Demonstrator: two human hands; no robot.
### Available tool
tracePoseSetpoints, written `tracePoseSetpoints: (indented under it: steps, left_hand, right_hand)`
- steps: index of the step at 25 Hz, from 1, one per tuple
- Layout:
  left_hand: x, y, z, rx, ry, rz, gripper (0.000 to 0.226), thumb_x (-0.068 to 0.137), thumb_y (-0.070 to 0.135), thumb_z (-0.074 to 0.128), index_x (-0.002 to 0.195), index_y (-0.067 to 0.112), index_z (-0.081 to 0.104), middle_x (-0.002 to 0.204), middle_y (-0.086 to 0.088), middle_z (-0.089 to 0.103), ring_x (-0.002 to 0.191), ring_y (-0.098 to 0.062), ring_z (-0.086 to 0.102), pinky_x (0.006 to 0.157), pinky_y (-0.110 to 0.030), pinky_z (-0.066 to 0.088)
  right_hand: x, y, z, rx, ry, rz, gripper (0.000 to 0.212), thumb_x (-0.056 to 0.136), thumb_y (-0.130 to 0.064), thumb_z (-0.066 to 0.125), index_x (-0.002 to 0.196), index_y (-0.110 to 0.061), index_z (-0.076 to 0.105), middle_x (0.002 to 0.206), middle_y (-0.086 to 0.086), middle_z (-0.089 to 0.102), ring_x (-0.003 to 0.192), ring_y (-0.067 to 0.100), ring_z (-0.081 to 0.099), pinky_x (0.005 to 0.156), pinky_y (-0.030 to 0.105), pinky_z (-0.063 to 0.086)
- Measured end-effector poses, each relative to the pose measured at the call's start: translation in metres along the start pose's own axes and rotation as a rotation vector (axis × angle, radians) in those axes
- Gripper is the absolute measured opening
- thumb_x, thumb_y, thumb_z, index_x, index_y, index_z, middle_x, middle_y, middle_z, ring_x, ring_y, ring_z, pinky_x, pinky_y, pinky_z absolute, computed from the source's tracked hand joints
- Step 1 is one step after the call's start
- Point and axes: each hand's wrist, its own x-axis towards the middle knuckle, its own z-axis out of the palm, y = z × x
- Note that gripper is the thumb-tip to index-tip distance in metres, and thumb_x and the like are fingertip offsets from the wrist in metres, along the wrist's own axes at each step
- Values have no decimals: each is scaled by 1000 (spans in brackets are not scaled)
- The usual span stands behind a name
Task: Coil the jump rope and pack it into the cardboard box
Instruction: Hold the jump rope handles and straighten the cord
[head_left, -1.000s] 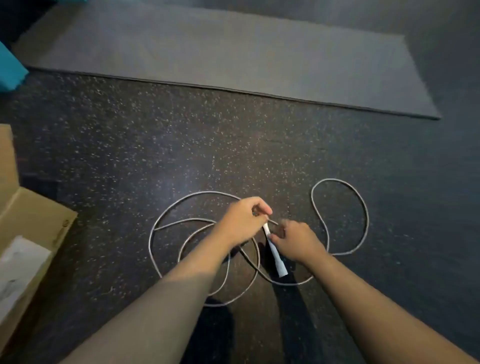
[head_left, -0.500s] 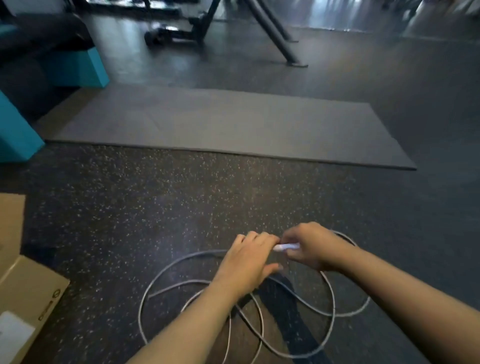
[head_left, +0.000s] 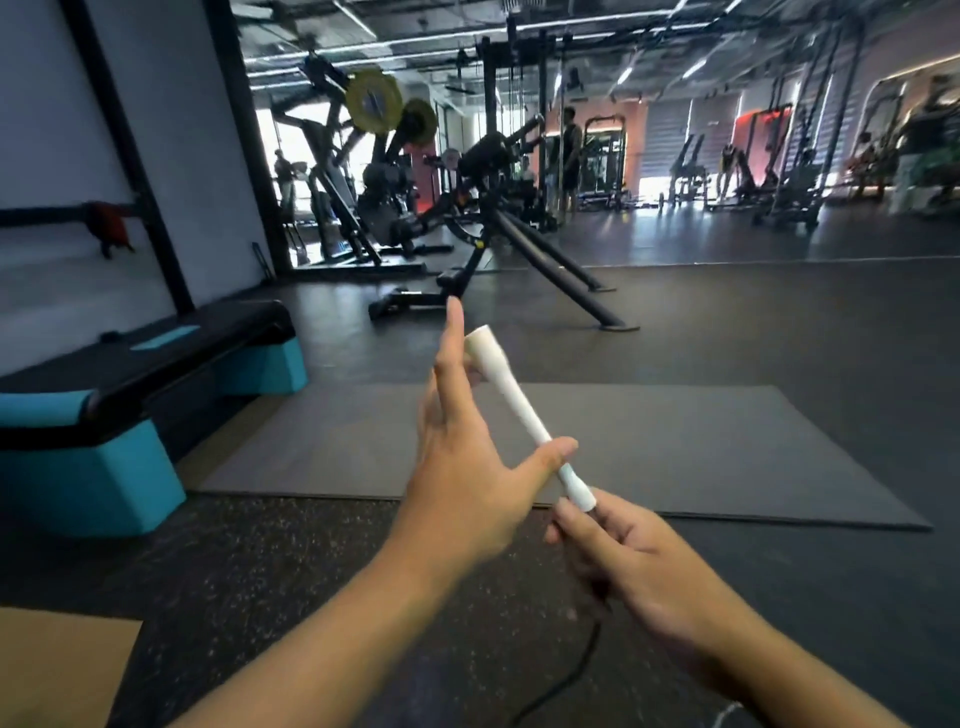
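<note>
Both hands have risen off the floor: right hand (head_left: 631, 558) pinches the white plastic jump-rope handle's (head_left: 522, 410) lower end, left hand (head_left: 467, 467) fingers (head_left: 453, 345) spread alongside, steadying it for coiling.

The cardboard box (head_left: 62, 670) is cut off at the lower-left edge; the rope (head_left: 566, 680) runs out of frame below, its coils unseen.
</note>
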Motion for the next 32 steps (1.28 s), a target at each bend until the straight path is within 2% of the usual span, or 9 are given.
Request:
tracePoseSetpoints:
  steps: [2, 5, 9, 14, 19, 23, 25, 27, 32]
  left_hand:
    - [14, 4, -21, 488, 93, 268, 97, 80, 55, 70, 157, 41, 12, 165, 6, 13, 152, -3, 0, 124, -44, 3]
    - [31, 23, -30, 856, -317, 644, 41, 100, 59, 33, 122, 40, 61, 126, 14, 64, 128, -13, 54, 113, -48, 33]
    - [40, 41, -26, 907, -655, 590, 45, 98, 62, 19, 142, 57, 28, 72, 14, 57, 61, 1, 52, 61, -29, 47]
    - [72, 25, -67, 744, -714, 343, 19, 102, 49, 28, 111, 48, 46, 78, 7, 60, 64, -5, 53, 66, -31, 47]
    - [60, 14, -53, -501, -396, -193, 26, 104, 38, 39, 87, 21, 46, 67, 6, 39, 46, -9, 27, 39, -20, 24]
    - [52, 23, 11, -1210, 78, -412, 26, 108, 33, 34, 88, 18, 42, 60, 5, 35, 41, -8, 26, 36, -20, 28]
    - [60, 26, 22, -1388, 303, -511, 29, 109, 34, 30, 87, 18, 40, 59, 4, 33, 38, -9, 26, 35, -21, 29]
    - [67, 23, 24, -1461, 479, -568, 31, 110, 33, 25, 86, 17, 38, 63, 2, 30, 35, -9, 27, 34, -20, 30]
    - [49, 30, 40, -1410, 580, -726, 21, 110, 30, 28, 108, 14, 40, 75, -1, 45, 54, -15, 48, 55, -30, 52]
  right_hand:
    - [1, -19, -10, -152, -31, -29, 30, 93, -44, 56, 85, -16, 66, 59, -8, 33, 47, 6, 33, 45, 19, 31]
    - [1, -47, -26, -443, -45, -149, 29, 100, -38, 51, 87, -17, 67, 55, -15, 43, 49, 0, 40, 49, 11, 34]
    - [-7, -75, -46, -652, -61, -237, 33, 93, -49, 58, 84, -24, 77, 60, -9, 44, 55, 5, 42, 52, 19, 33]
    - [-24, -84, -96, -541, 103, -61, 48, 86, -47, 69, 65, -6, 56, 55, 4, 46, 49, 19, 42, 54, 32, 37]
    - [-19, -75, -93, -295, 216, -50, 54, 80, -69, 61, 66, -17, 55, 59, 1, 32, 51, 17, 25, 48, 29, 22]
    - [6, -57, -51, -22, 79, -125, 37, 95, -47, 56, 93, -14, 71, 63, 1, 39, 53, 16, 33, 51, 28, 32]
    - [6, -54, -41, -25, 28, -142, 18, 93, -28, 65, 106, -18, 73, 68, 2, 51, 59, 16, 46, 59, 32, 42]
    - [1, -49, -39, -8, -54, -139, 32, 89, -11, 74, 116, -27, 72, 75, 3, 57, 63, 14, 51, 61, 32, 47]
    - [11, -44, -17, 285, 191, -251, 32, 72, -27, 79, 104, -24, 78, 65, 1, 56, 46, 9, 32, 43, 25, 27]
